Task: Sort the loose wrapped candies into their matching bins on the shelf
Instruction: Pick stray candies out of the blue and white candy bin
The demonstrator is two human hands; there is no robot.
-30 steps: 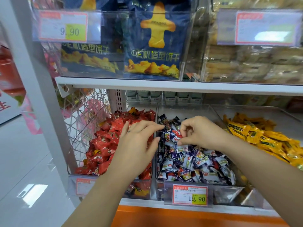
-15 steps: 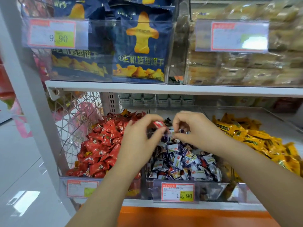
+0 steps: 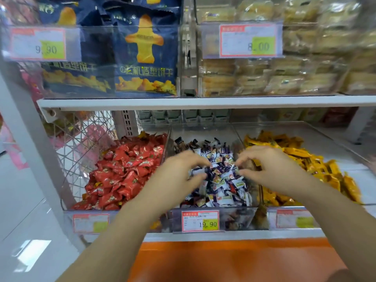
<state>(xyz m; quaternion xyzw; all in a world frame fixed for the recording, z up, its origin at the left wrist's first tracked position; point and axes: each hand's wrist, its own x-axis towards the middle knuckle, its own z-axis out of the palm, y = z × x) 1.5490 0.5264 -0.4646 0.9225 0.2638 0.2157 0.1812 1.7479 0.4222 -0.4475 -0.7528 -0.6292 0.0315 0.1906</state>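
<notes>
Hands both hang over the middle bin (image 3: pixel 238 218) on the lower shelf, the clear one full of white and purple candies (image 3: pixel 225 186). The left hand (image 3: pixel 177 178) is at the bin's left edge, right by the divider. Its fingers are curled over the top with the thumb underneath and a small gap between them. There's a bit of white and purple wrapper in that gap, but it's so smeared with motion blur that I honestly can't tell if it's pinched or just part of the pile behind.

Same story with the right hand (image 3: pixel 270 169) on the bin's right side. The fingers are bent down toward the heap, the thumb is tucked below and the tips are close together but not clearly touching. I can't tell if it's holding anything.

The red candies (image 3: pixel 126 169) fill the bin to the left and the yellow candies (image 3: pixel 305 159) fill the one to the right. The three piles sit side by side with clear walls between them. The price tag (image 3: pixel 200 220) on the front of the middle bin says 19.90.

One shelf up are blue snack bags (image 3: pixel 145 58) on the left and pale wrapped cakes (image 3: pixel 284 68) on the right, each behind its own tag. An orange panel (image 3: pixel 234 259) runs along the bottom, below the bins.
</notes>
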